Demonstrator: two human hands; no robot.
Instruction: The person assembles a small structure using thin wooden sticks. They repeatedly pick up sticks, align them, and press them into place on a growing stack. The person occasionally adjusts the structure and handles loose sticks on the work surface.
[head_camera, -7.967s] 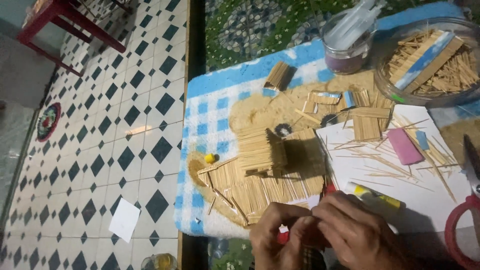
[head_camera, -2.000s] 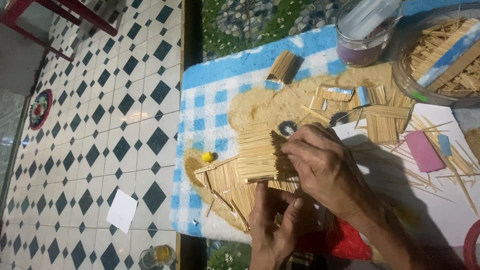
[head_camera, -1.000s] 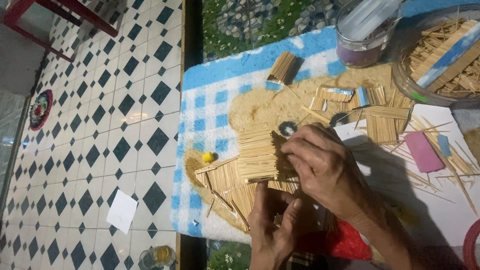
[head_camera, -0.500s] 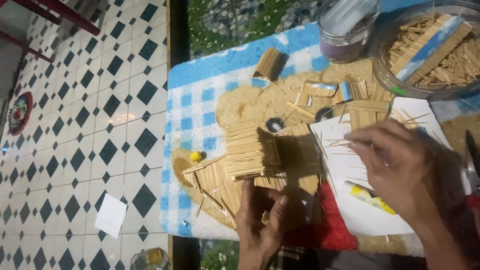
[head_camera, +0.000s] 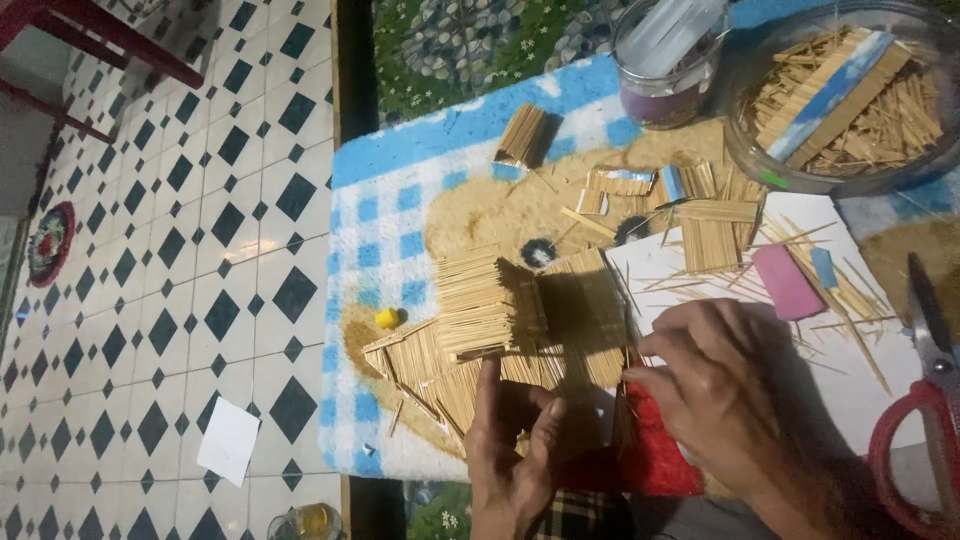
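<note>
**Fingers steady a stick model at the near edge of the mat**

Fingers (head_camera: 492, 385) of the left hand (head_camera: 515, 455) stretch upward and press against the underside of the stick house (head_camera: 500, 320), thumb tucked beside them; a bracing touch, not a closed grip. Right hand (head_camera: 715, 395): fingers curled, tips pinched at a thin upright stick (head_camera: 627, 330) on the model's right edge, probably held there so the piece stays aligned. The model sits on the towel (head_camera: 380, 215), touching both hands, so it is braced from two sides.

A red patch (head_camera: 665, 455) shows beneath the right palm; what it is cannot be told.

Just beyond the right hand lies a white sheet (head_camera: 900, 380), likely a work surface, strewn with loose sticks. A pink block (head_camera: 787, 282) rests on it. Red-handled scissors (head_camera: 925, 400) lie at the right margin, within easy reach.

Left of the model, a small yellow cap (head_camera: 387, 318) sits on the towel.

Farther off: flat stick panels (head_camera: 710, 235), a small bundle (head_camera: 522, 135), a jar (head_camera: 668, 60), and a clear bowl (head_camera: 770, 165) keeping spare sticks together.
</note>
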